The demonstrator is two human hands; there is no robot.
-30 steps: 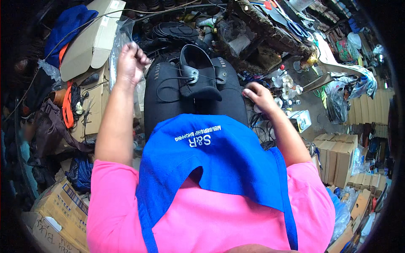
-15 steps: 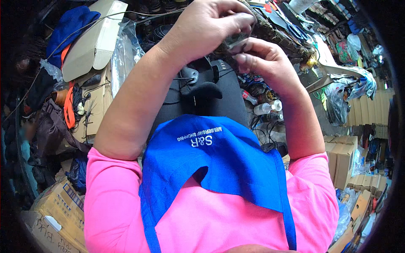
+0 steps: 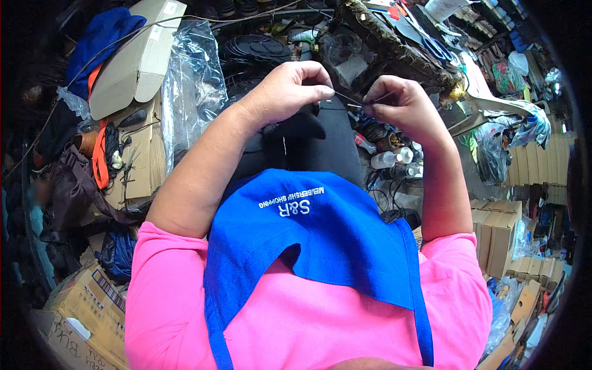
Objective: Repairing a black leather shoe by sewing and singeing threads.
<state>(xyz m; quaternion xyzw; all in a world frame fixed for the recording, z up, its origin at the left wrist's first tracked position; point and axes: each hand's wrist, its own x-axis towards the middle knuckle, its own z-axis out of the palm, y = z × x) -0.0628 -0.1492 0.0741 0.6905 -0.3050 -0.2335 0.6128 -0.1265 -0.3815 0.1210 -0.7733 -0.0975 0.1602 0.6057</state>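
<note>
My left hand (image 3: 295,89) is closed in a pinch, thumb against the fingers, over my lap. From it a thin dark thread (image 3: 349,98) runs taut to my right hand (image 3: 404,106), whose fingers are also closed on it. A short, pale, thin piece sticks out beside the right fingertips, too small to name. Below the left hand, a black curved piece (image 3: 301,128), resembling part of a sandal or shoe, rests on my dark-trousered lap. The left hand and forearm hide part of it.
Clear plastic sheeting (image 3: 196,86) and cardboard (image 3: 132,68) lie at the left. A pile of black flat pieces (image 3: 256,50) lies ahead. A rough-edged block (image 3: 394,43) stands far right of centre. Clear bottles (image 3: 388,159) stand right of my lap; cardboard boxes (image 3: 496,231) are farther right.
Both hands have come nearer and lower, and moved apart, with the thread now stretched between them. The left hand moved left and the right hand moved right.
</note>
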